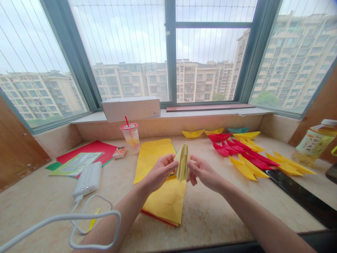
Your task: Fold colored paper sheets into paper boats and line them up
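Observation:
Held up in the middle of the view is a folded piece of pale yellow paper (182, 163). My left hand (160, 169) pinches its left side, and the fingertips of my right hand (202, 172) press against its right side. Below my hands lies a stack of yellow paper sheets (165, 201) with red sheets showing at its lower edge. A longer yellow sheet (152, 158) lies beyond my left hand. Several red and yellow folded paper boats (243, 154) are grouped to the right of my right hand.
A white power bank (88, 179) with a white cable (79, 218) lies at the left, beside red and green paper (86, 151). A plastic cup with a red straw (131, 137) stands behind it. A black phone (302, 196) and an oil bottle (316, 142) are at the right.

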`<state>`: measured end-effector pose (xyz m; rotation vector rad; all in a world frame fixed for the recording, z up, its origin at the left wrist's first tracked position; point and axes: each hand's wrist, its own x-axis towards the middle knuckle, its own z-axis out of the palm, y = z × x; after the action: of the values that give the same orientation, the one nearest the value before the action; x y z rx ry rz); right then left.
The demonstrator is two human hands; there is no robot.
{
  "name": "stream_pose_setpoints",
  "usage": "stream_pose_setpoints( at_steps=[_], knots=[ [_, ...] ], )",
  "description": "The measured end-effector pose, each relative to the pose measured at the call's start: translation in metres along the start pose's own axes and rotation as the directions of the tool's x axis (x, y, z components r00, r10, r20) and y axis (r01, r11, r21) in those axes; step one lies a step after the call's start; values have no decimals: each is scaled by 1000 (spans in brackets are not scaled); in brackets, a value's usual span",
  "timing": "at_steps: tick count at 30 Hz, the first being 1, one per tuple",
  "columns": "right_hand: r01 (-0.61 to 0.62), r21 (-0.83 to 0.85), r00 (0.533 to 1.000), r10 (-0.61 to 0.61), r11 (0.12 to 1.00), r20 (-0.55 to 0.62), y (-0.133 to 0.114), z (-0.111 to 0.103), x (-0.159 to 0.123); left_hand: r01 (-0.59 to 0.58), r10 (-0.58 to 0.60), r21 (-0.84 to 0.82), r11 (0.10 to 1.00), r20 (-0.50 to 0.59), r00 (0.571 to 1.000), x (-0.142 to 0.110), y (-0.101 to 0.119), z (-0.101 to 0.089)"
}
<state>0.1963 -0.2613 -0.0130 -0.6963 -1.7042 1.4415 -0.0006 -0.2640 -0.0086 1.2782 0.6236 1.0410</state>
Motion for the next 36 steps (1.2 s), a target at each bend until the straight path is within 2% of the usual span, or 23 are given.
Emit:
stream_pose_setpoints(
  at_steps=[7,11,15,19,25,30,36],
  knots=[
    [-22,-68,997,17,997,-73,-1,-1,2,-29,32,71,997,-37,999,1,5,1],
    [-7,-71,990,-3,997,-139,0,-2,3,-82,85,89,993,-30,996,0,9,7],
    [27,-66,978,-40,997,-205,2,-2,2,-32,32,27,999,-4,999,-1,5,8],
    [72,-72,964,-88,995,-251,5,-1,2,-10,9,-25,1000,-26,1000,0,-3,7],
    [123,-75,944,-140,990,-299,12,-1,4,-106,107,13,994,-98,989,1,0,8],
    [129,-140,952,-162,982,-258,14,-2,5,-170,189,129,977,-152,970,2,3,8],
    [110,-322,962,-182,941,-204,14,-3,4,-157,219,384,910,-125,968,0,5,2]
  ],
)
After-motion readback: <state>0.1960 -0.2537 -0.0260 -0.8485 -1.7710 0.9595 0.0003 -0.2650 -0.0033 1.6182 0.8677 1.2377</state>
